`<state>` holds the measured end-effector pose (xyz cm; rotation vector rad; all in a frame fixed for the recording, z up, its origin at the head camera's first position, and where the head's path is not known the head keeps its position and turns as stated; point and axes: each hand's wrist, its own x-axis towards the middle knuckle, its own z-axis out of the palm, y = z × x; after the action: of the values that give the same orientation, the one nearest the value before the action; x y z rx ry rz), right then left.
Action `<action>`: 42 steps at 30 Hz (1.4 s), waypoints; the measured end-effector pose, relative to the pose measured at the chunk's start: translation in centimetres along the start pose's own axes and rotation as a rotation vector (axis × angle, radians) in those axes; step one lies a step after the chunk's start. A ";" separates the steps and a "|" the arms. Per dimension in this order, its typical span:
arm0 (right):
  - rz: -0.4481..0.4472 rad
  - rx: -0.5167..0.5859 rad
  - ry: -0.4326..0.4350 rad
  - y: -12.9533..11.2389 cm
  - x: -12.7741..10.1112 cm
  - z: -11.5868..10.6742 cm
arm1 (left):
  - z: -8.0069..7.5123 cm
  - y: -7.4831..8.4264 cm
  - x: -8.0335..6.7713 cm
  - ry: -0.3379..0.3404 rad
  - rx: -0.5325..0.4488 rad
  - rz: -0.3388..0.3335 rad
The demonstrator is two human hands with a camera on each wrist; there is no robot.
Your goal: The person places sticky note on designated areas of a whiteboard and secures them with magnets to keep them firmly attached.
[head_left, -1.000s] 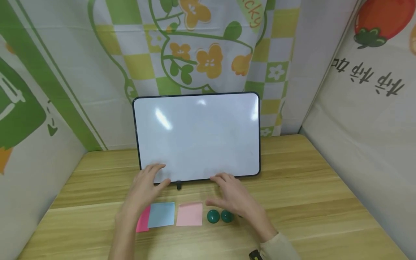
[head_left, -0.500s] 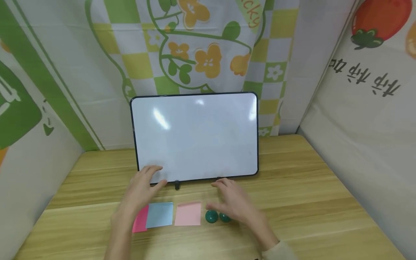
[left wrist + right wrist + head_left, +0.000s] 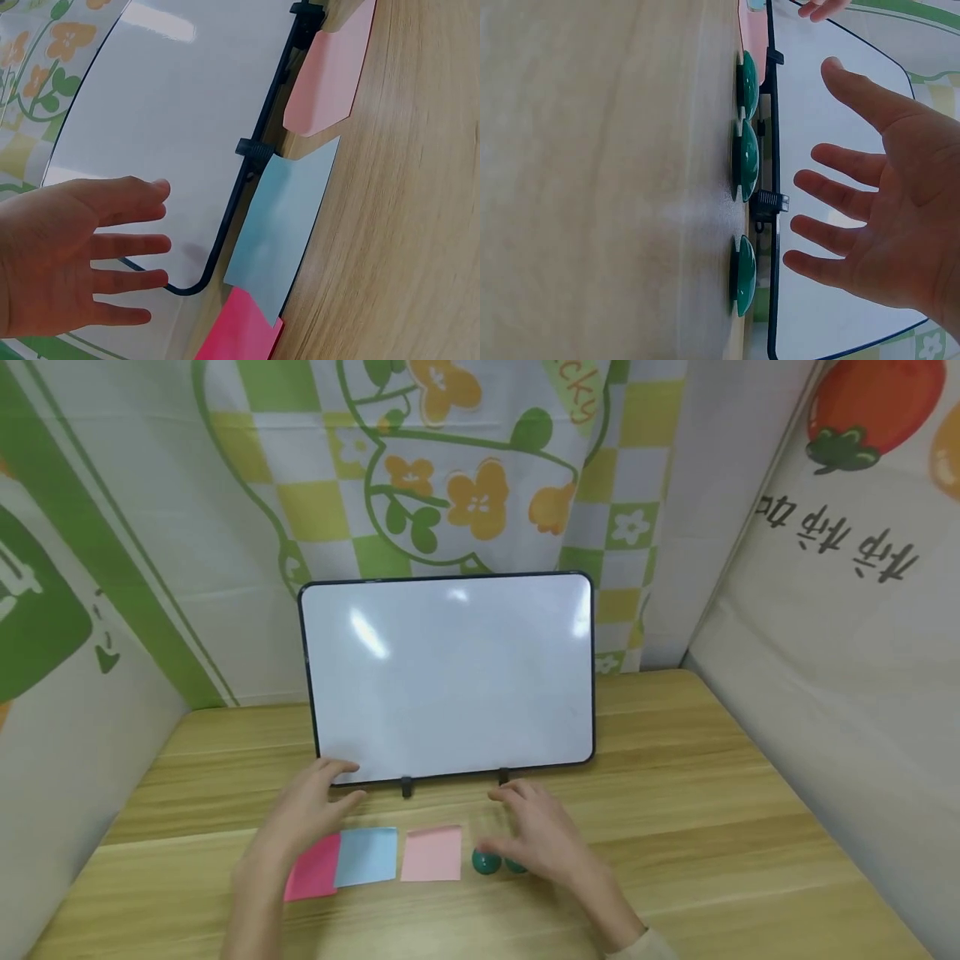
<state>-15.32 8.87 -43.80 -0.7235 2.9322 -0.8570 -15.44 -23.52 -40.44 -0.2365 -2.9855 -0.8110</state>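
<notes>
A white board [image 3: 450, 677] with a thin black frame leans upright on small black feet at the back of the table. My left hand [image 3: 303, 810], fingers spread and holding nothing, is by its lower left corner. Below that hand lie a hot pink sticky note [image 3: 313, 870], a blue sticky note [image 3: 367, 857] overlapping it, and a pale pink sticky note [image 3: 432, 853]. My right hand [image 3: 542, 831] hovers with fingers apart, nothing in it, over green domed magnets [image 3: 486, 862]. The right wrist view shows three of them in a row, including a separate magnet [image 3: 746, 276] hidden in the head view.
The wooden table [image 3: 720, 827] extends to both sides and in front of the notes. Behind the board hangs a patterned cloth [image 3: 480, 460]. More printed cloth [image 3: 840, 635] walls the right side, and a similar one the left.
My left hand has drawn back down and left from the board, uncovering more of the hot pink note. My right hand has dropped slightly, revealing the board's right foot and covering more of the magnets.
</notes>
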 end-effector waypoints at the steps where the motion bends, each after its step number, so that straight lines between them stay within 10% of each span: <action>1: -0.001 0.001 -0.007 -0.1 0.0 0.0 | -0.1 -0.1 -0.1 -0.015 0.002 -0.013; 42: 0.024 -0.079 -0.112 -0.3 -1.6 0.8 | -1.0 -4.9 -1.9 -0.227 -0.033 -0.112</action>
<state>-13.72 8.96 -44.51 -0.7136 2.8831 -0.6782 -14.35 -28.44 -42.13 -0.1742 -3.2244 -0.9014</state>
